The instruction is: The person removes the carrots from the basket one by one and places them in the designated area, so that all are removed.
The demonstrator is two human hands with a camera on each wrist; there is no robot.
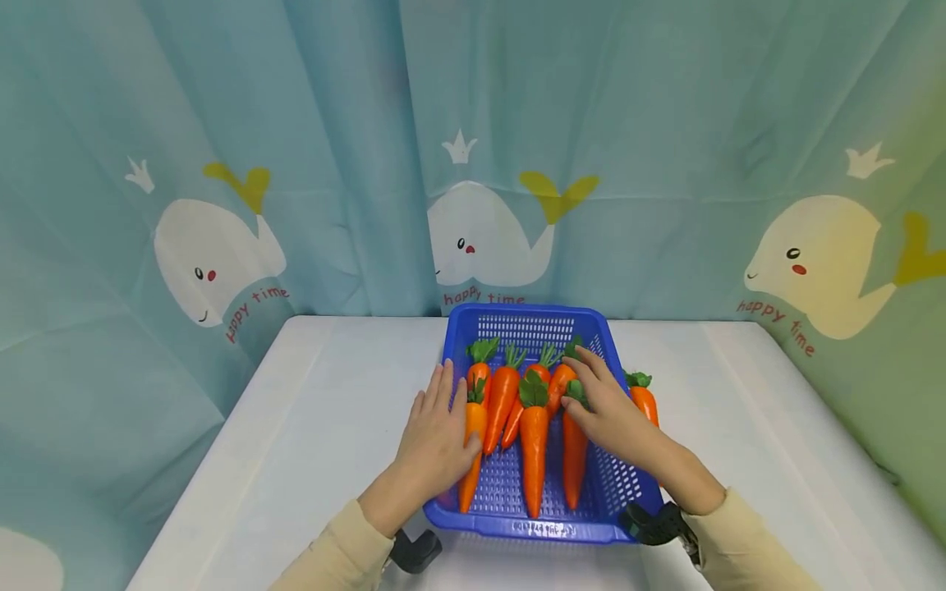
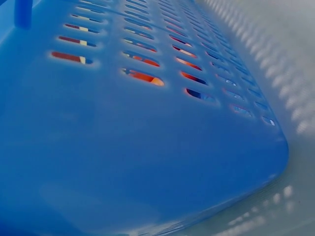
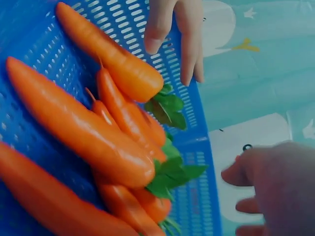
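A blue plastic basket (image 1: 532,529) holds several orange carrots with green tops, including one carrot (image 1: 534,460) lying lengthwise near the middle. My left hand (image 1: 432,443) rests along the basket's left rim, fingers straight and thumb reaching inside beside a carrot (image 1: 469,476). Over the right side of the basket hovers my right hand (image 1: 612,414), its fingers apart near the leafy top of another carrot (image 1: 575,468). In the right wrist view, nothing lies between the right hand's thumb and fingers (image 3: 248,205). The left wrist view is filled by the basket's slotted outer wall (image 2: 138,147).
One more carrot (image 1: 645,404) lies outside the basket, against its right side. The basket stands on a white table (image 1: 332,410). Behind the table hangs a light-blue curtain (image 1: 347,164) printed with whales.
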